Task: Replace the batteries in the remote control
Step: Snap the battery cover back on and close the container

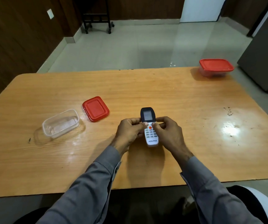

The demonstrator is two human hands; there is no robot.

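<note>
A white remote control [147, 116] with a dark top, a small screen and the word VOLTAS near its lower end is held face up just above the middle of the wooden table [162, 88]. My left hand [129, 133] grips its left side and my right hand [169, 134] grips its right side. Both thumbs rest on the front by the orange button. The back of the remote is hidden. No batteries are visible.
A clear plastic container [60, 123] stands open at the left with its red lid [95, 108] lying beside it. A second container [215, 67] with a red lid on sits at the far right corner. A grey cabinet [262, 62] stands beyond the table's right edge.
</note>
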